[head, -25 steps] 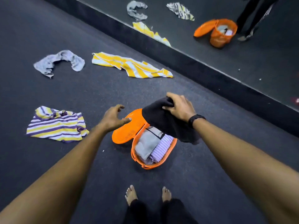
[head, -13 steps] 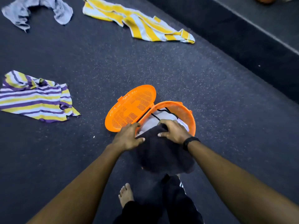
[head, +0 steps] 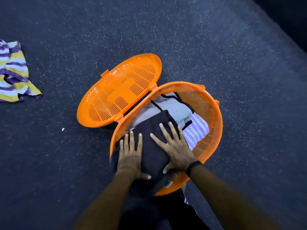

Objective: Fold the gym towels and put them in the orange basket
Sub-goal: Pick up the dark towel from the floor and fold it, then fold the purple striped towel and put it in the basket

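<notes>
Where half a second ago it hung over the near rim, the dark towel (head: 154,146) now lies in the orange basket (head: 214,113), left hand (head: 130,156) and right hand (head: 174,146) pressing it flat, fingers spread; striped towel (head: 14,72) remains on the floor.

Dark speckled rubber floor (head: 216,47) fills the view, with a darker band (head: 289,15) crossing the upper right corner.

The orange basket (head: 214,123) mouth is mostly filled: a dark towel (head: 152,146) covers its lower-left half under both flat hands (left hand (head: 130,156), right hand (head: 174,146)). Only the upper right looks shallowly free. The hinged lid (head: 118,91) blocks the upper-left side; bare floor (head: 249,63) lies open to the right.
</notes>
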